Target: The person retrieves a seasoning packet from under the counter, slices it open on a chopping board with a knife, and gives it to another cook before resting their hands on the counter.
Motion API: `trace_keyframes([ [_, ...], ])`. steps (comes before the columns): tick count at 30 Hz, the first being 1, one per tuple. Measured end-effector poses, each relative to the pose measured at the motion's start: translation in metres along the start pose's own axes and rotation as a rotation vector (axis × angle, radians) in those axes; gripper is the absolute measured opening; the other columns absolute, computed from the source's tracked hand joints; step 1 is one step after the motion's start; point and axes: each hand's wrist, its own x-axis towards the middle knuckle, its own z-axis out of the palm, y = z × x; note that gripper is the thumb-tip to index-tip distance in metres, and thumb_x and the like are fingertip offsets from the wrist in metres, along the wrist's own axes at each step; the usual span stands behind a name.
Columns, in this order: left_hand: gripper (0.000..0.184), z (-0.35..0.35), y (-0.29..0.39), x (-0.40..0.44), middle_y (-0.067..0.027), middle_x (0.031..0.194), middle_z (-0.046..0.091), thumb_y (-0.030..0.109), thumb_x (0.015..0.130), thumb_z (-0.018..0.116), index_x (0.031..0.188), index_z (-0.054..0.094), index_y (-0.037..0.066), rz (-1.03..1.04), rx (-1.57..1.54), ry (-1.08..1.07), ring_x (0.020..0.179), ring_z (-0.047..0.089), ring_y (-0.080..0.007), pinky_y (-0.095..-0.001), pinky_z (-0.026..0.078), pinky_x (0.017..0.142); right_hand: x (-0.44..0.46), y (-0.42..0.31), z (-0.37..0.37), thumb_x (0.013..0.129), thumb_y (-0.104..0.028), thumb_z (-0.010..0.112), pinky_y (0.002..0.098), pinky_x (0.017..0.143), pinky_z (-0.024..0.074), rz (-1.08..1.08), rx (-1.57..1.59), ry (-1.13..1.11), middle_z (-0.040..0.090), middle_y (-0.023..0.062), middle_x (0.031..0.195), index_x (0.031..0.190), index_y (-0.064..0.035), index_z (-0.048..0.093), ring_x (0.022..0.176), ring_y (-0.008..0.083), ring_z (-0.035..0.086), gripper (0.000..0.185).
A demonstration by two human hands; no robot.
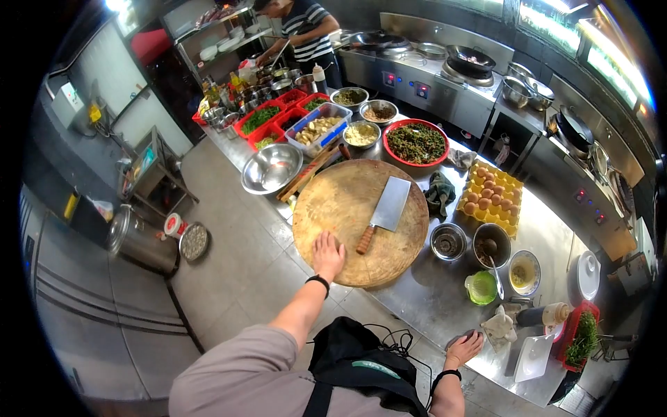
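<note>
My left hand (328, 256) lies flat with its fingers spread on the lower left part of a round wooden chopping board (319, 201). To its right a cleaver (391, 203) with a wooden handle rests on the board, apart from my hand. My right hand (464, 349) is on the steel counter's near edge, fingers apart, beside a crumpled cloth (499, 329). A dark object is partly visible by its fingers and cannot be made out. Neither hand touches the cleaver.
Beyond the board are a red basin (415, 143) of chopped greens and a steel bowl (272, 169). Eggs fill a yellow tray (492, 198) at the right. Another person (306, 35) stands at the counter's far end. Woks (470, 61) sit on stoves behind.
</note>
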Motion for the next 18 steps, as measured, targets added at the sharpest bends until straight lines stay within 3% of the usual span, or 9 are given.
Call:
trace_keyframes([
  [18,0.057,0.0006,-0.0008,0.0001,-0.0171,0.153,0.046,0.039,0.097,0.058,0.137,0.053,-0.001,-0.013,0.007,-0.027,0.146,0.037,-0.0339,-0.0496,0.023,0.124,0.0007,-0.0002,-0.0014,0.093,-0.017,0.058,0.0528,0.12,0.0316,0.027,-0.004,-0.046,0.049,0.0178,0.146,0.137,-0.0049,0.054,0.139,0.0388,0.042,0.045],
])
